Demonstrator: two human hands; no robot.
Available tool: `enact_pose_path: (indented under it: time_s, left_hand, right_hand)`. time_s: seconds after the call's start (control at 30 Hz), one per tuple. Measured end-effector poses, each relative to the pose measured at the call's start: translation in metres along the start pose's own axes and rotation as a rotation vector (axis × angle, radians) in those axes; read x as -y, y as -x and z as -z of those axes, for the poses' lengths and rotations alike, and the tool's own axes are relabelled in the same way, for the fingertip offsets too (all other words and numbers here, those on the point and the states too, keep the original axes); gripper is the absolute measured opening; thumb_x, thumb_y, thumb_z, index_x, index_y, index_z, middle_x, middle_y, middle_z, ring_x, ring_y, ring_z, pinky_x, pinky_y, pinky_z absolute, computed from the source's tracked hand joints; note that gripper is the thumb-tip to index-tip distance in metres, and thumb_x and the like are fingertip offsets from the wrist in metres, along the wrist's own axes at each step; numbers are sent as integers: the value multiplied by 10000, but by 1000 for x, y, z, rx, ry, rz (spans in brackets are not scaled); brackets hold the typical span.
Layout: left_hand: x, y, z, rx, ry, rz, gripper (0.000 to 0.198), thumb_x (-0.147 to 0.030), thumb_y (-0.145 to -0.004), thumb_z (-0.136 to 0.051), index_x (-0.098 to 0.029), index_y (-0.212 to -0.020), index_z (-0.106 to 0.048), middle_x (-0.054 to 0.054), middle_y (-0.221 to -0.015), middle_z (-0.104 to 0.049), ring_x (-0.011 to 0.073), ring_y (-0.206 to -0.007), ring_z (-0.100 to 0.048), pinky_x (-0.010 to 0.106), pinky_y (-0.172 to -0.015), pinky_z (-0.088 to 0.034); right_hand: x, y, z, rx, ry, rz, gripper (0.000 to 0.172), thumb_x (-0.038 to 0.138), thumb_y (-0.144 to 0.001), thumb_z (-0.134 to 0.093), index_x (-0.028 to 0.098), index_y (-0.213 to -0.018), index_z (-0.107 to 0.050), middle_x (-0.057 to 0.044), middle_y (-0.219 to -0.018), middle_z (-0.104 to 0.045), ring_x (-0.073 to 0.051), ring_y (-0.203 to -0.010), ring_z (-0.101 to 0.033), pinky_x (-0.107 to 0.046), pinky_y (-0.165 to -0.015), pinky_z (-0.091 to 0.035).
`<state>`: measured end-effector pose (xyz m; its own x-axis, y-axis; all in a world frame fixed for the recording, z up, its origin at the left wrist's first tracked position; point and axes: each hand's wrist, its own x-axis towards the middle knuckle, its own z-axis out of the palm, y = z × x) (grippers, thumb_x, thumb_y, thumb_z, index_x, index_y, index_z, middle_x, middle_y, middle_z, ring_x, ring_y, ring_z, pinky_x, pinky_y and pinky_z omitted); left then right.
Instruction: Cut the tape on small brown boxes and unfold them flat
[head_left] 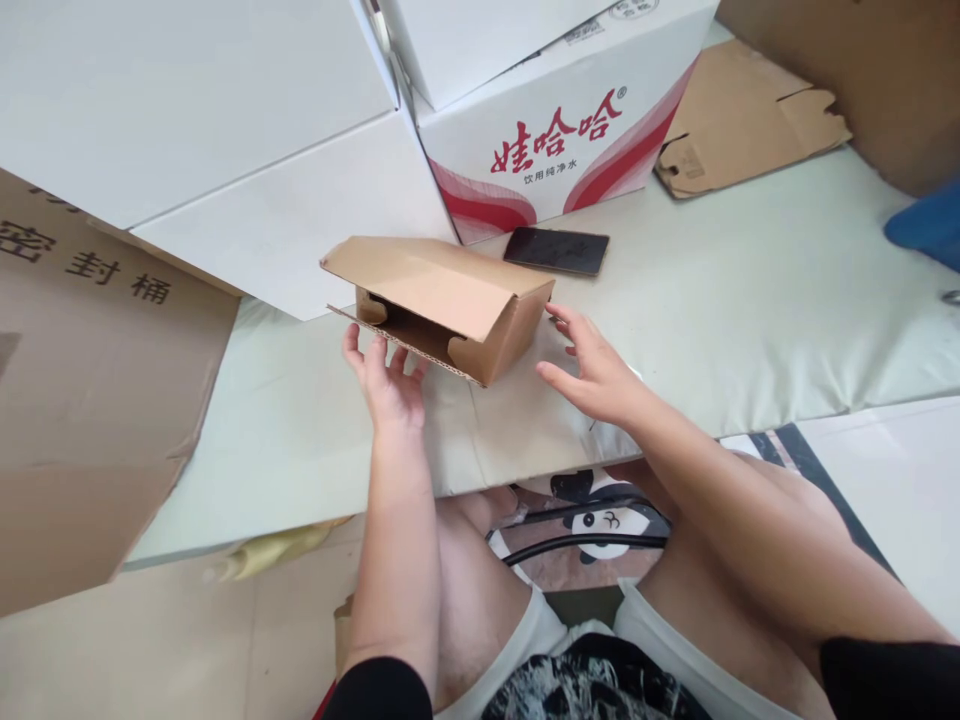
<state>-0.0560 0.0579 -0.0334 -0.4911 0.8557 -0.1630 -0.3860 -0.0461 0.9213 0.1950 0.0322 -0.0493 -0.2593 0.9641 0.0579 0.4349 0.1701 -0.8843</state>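
A small brown cardboard box (517,335) rests on the pale covered table, its long opening turned toward me and its lid partly raised. Below the front flap's left part, my left hand (390,385) has its fingers spread upward, close to or touching the flap's edge; some fingertips are hidden behind it. My right hand (589,365) is just right of the box's end, thumb and fingers apart, with nothing in it. Whether its fingertips touch the box I cannot tell. Inside the box, side tabs show and the rest is dark.
A black phone (556,250) lies behind the box, before a white-and-red carton (555,150). Large white boxes (300,210) stand at the back left, near a big brown carton (90,400). Flattened cardboard (742,120) and a blue object (926,225) are at right.
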Motion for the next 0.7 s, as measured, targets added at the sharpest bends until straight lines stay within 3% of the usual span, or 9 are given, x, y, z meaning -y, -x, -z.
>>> enact_pose_path:
  time_s: [0.13,0.27,0.37,0.43,0.5,0.57,0.7]
  left_hand:
    - [-5,2,2,-8,31,13,773,-728,-655,-719,-424,-1335,-510,70,-1398,-529,313,-1229,-587,398,-837,-566]
    - [-14,-8,13,-99,20,-32,744,-555,-690,-757,-478,-1366,-456,38,-1470,-492,299,-1298,-558,407,-894,-568]
    - [-20,-20,25,-93,49,-139,690,-523,-693,-756,-421,-1321,-490,29,-1400,-539,267,-1278,-571,367,-940,-551]
    - [-20,-28,32,-46,71,-217,658,-472,-670,-761,-361,-1271,-519,29,-1299,-589,243,-1221,-594,330,-946,-536]
    - [-17,-35,36,-10,17,-233,592,-314,-607,-748,-315,-1170,-566,11,-1145,-639,211,-1083,-622,288,-875,-524]
    - [-12,-39,37,1,-65,-170,486,-193,-536,-671,-266,-1011,-603,-5,-964,-644,182,-914,-613,255,-756,-494]
    - [-4,-37,31,38,-56,-29,357,-156,-468,-570,-222,-818,-589,-19,-782,-581,149,-718,-543,242,-606,-416]
  right_hand:
    - [-4,1,0,16,81,-18,731,474,-877,-572,149,-1516,-430,-251,-1643,-344,-387,-1551,-331,-638,-1150,-431]
    - [-7,2,-1,7,75,-10,655,464,-878,-603,216,-1473,-486,-213,-1631,-380,-382,-1537,-355,-644,-1127,-456]
    - [-9,1,-2,-22,48,9,649,463,-874,-605,215,-1462,-486,-212,-1597,-423,-384,-1497,-415,-652,-1123,-463]
    - [-11,-1,-3,-63,30,23,632,438,-877,-589,200,-1453,-486,-211,-1552,-474,-376,-1451,-475,-641,-1135,-460]
    - [-16,-4,-3,-114,5,5,612,381,-873,-575,194,-1448,-482,-202,-1500,-526,-366,-1408,-526,-625,-1145,-461]
    - [-22,-7,-4,-147,-25,-39,610,313,-843,-577,205,-1435,-483,-187,-1472,-558,-359,-1379,-557,-619,-1159,-450]
    - [-28,-10,-3,-154,-45,-59,490,267,-763,-591,218,-1249,-573,-148,-1380,-636,-347,-1304,-598,-593,-1149,-449]
